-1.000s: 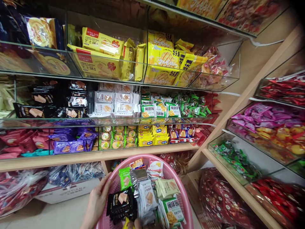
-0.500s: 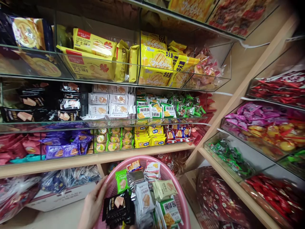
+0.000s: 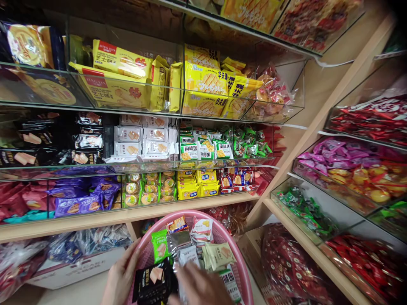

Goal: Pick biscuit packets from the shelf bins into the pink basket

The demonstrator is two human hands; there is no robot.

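A pink plastic basket [image 3: 243, 262] full of wrapped snacks stands out at the bottom centre. My left hand [image 3: 122, 271] grips its left rim. Over the front of the basket is my right hand [image 3: 203, 286], smeared by motion, so its fingers cannot be read. Beneath and around it lie white snack packets [image 3: 189, 255] and a green-and-white packet [image 3: 231, 284], both partly covered. A black wafer packet [image 3: 152, 279] and a bright green packet [image 3: 160, 246] are on the basket's left side. Pale cream packets [image 3: 219, 254] lie on the right.
Ahead rise shelves with clear bins of yellow packets [image 3: 121, 59], white packets [image 3: 127, 134], and purple cookie packets [image 3: 78, 203]. Side shelves on the right hold green candies [image 3: 302, 207] and red packets [image 3: 369, 262]. Below are a large bag of dark red packets [image 3: 282, 262] and a white carton [image 3: 76, 269].
My right hand has come into view from the bottom, over the packets in the basket. My left hand stays on the rim. The view has shifted slightly.
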